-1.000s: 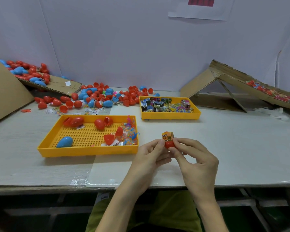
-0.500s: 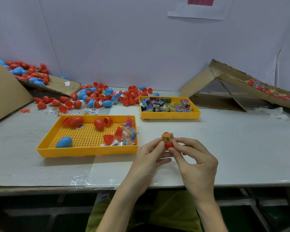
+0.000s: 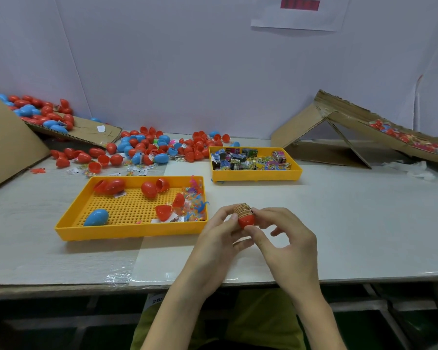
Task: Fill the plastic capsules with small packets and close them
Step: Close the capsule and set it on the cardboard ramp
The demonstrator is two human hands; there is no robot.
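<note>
Both hands meet over the table's near middle around a red capsule half (image 3: 246, 221). An orange printed packet (image 3: 241, 209) sticks up out of its open top. My left hand (image 3: 219, 238) grips the half from the left with thumb and fingers. My right hand (image 3: 283, 238) pinches the half and the packet from the right, its thumb under the capsule. A yellow tray (image 3: 68, 223) to the left holds red capsule halves, a closed blue capsule (image 3: 96, 217) and small toy bags. A second yellow tray (image 3: 295, 173) behind holds several printed packets.
Loose red and blue capsules (image 3: 147, 147) lie heaped at the back left, some on a cardboard flap (image 3: 86, 130). A folded cardboard ramp (image 3: 339, 127) carrying more capsules stands at the back right. The table's front edge (image 3: 61, 284) runs just below my wrists.
The packet has sunk deeper into the red half and now curves over its top. My right fingers have shifted round the capsule; the hands stay in the same place.
</note>
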